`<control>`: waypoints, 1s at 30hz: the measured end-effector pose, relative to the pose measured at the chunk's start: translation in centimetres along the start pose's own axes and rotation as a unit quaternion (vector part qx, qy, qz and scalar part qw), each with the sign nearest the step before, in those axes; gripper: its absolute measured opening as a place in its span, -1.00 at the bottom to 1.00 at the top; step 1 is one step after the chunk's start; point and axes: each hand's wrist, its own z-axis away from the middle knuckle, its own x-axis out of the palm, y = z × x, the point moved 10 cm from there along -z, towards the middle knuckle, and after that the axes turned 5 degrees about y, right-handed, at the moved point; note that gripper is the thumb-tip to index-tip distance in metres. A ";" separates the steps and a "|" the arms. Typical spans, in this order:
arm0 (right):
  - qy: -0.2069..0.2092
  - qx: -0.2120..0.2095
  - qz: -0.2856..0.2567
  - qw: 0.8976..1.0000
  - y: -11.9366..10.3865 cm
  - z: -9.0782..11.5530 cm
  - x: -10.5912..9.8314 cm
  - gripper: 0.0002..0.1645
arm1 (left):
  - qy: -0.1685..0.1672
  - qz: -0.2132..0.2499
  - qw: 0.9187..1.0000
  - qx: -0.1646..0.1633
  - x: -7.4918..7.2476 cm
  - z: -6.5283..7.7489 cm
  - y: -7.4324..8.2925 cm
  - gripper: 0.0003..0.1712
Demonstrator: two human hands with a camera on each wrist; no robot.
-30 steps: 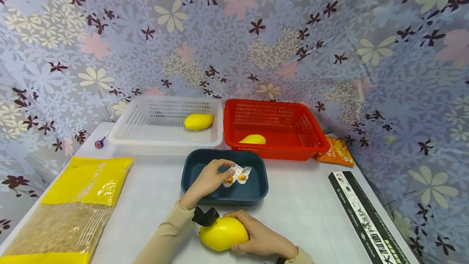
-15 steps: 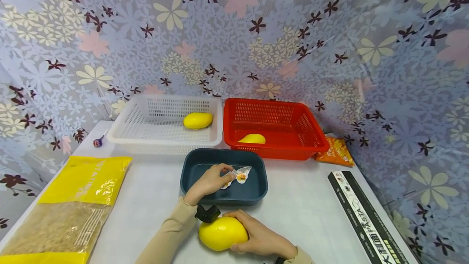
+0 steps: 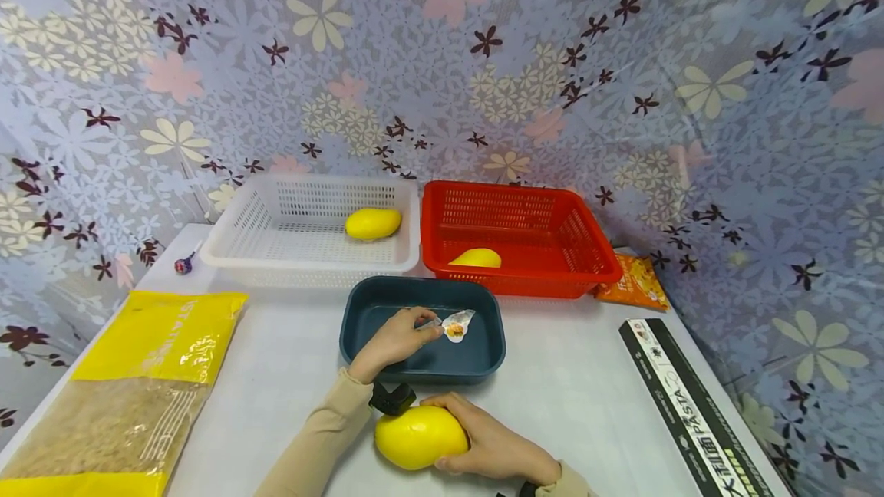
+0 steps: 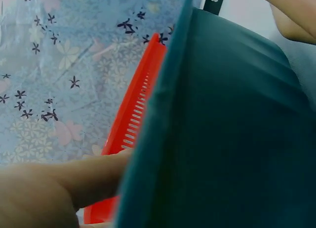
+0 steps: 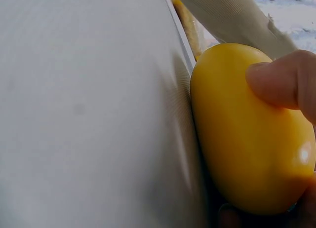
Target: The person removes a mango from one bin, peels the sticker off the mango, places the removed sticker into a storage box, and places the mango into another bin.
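Far left on the desk lies a yellow bag with grain showing through its clear lower half, and behind it a small lollipop sits near the corner. Next along, at the back, a white basket holds one yellow mango. In front of it sits a dark teal tray, and here is the left hand, reaching over the tray's near rim with its fingers curled, pinching the edge of a small clear wrapper just above the tray floor. The left wrist view shows only the tray wall, a fingertip and a slice of the red basket's rim.

Just this side of the tray, at the desk's near edge, a second mango rests on the desk, and the right hand wraps around it from the right, fingers over the top, thumb low. The right wrist view confirms it: a fingertip presses on the fruit's glossy skin, with the fruit lying against the desk surface.

Behind, a red basket carries another mango. An orange packet lies right of it, and a long black pasta box runs along the right edge.
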 end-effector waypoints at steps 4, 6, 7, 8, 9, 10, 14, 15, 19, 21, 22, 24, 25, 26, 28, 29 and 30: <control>0.004 -0.009 0.007 1.000 -0.2 0.0 -0.1 -0.24 | 0.006 -0.019 1.000 0.002 -0.1 0.0 0.0 -0.62; 0.003 -0.007 0.006 1.000 -0.2 0.0 -0.1 -0.24 | 0.012 -0.024 1.000 -0.001 -0.1 -0.1 -0.1 -0.61; 0.003 -0.007 0.005 1.000 -0.2 0.0 -0.1 -0.24 | 0.015 -0.025 1.000 -0.004 -0.1 -0.1 -0.1 -0.59; 0.002 -0.007 0.004 1.000 -0.2 0.0 -0.1 -0.24 | 0.018 -0.026 0.999 -0.006 -0.2 -0.1 -0.2 -0.57; 0.002 -0.007 0.003 1.000 -0.2 0.0 -0.1 -0.23 | 0.021 -0.026 0.999 -0.010 -0.2 -0.1 -0.3 -0.56; 0.003 -0.007 0.004 1.000 -0.2 0.0 -0.1 -0.24 | 0.023 -0.027 0.999 -0.012 -0.1 -0.1 -0.4 -0.55; 0.002 -0.011 0.003 1.000 -0.3 0.0 -0.2 -0.23 | 0.028 -0.028 0.999 -0.020 0.0 -0.2 -0.8 -0.52; 0.003 -0.011 0.002 1.000 -0.3 0.0 -0.2 -0.23 | 0.029 -0.027 0.999 -0.019 0.0 -0.2 -0.8 -0.50; 0.003 -0.008 0.000 1.000 -0.2 0.0 -0.2 -0.23 | 0.035 -0.011 0.999 -0.009 -0.1 -0.3 -0.6 -0.24; 0.003 -0.006 0.000 1.000 -0.2 0.0 -0.2 -0.23 | 0.037 -0.001 0.999 -0.002 -0.2 -0.3 -0.4 -0.12; 0.002 -0.006 -0.001 1.000 -0.2 0.0 -0.2 -0.23 | 0.038 0.002 0.999 0.002 -0.2 -0.3 -0.3 -0.09; 0.002 -0.006 0.000 1.000 -0.2 0.0 -0.1 -0.23 | 0.043 0.003 0.999 0.011 -0.4 -0.3 0.0 -0.10; 0.002 -0.007 0.000 1.000 -0.3 0.0 -0.1 -0.23 | 0.047 0.002 0.999 0.016 -0.5 -0.2 0.2 -0.12; 0.002 -0.007 0.001 1.000 -0.3 0.0 -0.1 -0.24 | 0.051 0.000 0.998 0.023 -0.6 -0.2 0.4 -0.13; 0.003 -0.008 0.004 1.000 -0.3 0.0 -0.1 -0.24 | 0.063 -0.001 0.997 0.034 -0.9 0.0 0.8 -0.15; 0.002 -0.008 0.005 1.000 -0.3 0.0 -0.1 -0.24 | 0.069 0.001 0.997 0.039 -1.0 0.1 1.0 -0.15; 0.002 -0.007 0.006 1.000 -0.3 0.0 -0.1 -0.24 | 0.073 0.003 0.996 0.044 -1.2 0.1 1.3 -0.15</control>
